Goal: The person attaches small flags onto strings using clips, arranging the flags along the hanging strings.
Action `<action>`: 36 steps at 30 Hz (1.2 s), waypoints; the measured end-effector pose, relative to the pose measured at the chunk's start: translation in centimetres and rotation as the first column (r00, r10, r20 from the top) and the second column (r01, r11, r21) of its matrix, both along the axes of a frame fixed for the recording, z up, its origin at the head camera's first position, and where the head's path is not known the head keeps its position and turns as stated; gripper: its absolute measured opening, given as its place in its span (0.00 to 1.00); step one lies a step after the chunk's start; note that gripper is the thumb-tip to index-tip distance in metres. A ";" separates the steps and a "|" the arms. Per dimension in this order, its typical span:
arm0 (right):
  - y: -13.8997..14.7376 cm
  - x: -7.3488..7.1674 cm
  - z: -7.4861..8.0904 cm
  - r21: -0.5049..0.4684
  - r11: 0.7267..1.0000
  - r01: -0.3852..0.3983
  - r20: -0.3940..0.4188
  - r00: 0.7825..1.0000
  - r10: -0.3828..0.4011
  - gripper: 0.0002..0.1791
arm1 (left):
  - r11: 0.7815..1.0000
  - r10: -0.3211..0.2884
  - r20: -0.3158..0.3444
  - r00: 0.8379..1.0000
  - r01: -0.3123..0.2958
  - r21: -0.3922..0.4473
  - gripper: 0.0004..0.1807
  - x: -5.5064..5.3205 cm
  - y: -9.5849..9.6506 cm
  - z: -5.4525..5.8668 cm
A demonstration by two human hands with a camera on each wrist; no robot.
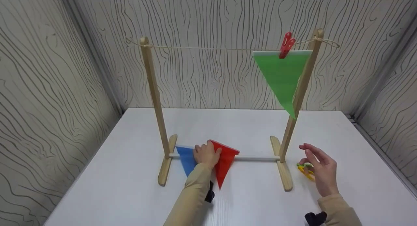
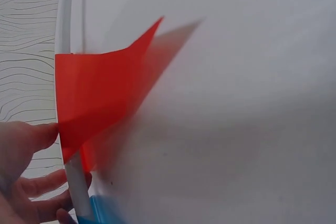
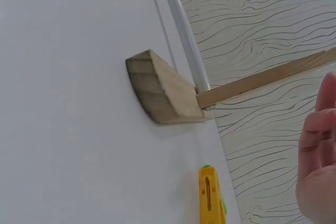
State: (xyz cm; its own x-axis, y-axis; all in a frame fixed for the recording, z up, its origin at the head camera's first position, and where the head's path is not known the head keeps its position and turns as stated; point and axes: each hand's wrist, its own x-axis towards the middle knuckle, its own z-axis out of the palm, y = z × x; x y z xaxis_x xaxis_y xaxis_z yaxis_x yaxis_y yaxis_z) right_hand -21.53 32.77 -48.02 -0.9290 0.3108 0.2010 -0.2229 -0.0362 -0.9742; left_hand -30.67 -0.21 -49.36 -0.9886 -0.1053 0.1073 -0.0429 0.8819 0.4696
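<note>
My left hand (image 1: 207, 155) holds a red triangular pennant (image 1: 224, 160) near its upper edge. In the left wrist view the thumb lies against that edge, and the pennant stands raised and bent above its shadow. A blue pennant (image 1: 185, 157) lies beside it, partly covered by my left hand and sleeve. My right hand (image 1: 322, 172) hovers at the right with loosely bent fingers and nothing in them. Close by it on the table lie yellow clothespins (image 1: 306, 173) and a green one, partly hidden by the fingers in the head view.
A wooden stand has a left post (image 1: 154, 98), a right post (image 1: 301, 95) and a white crossbar (image 1: 257, 158) low down. A string (image 1: 202, 48) joins the post tops. From it hangs a green pennant (image 1: 283, 72), held by a red clothespin (image 1: 286, 46).
</note>
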 end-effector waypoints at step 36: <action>3.9 0.2 -2.5 0.217 0.971 0.097 0.450 0.873 -0.188 0.18 | 0.971 0.017 -0.136 0.991 0.016 0.240 0.22 -0.5 -0.1 -0.6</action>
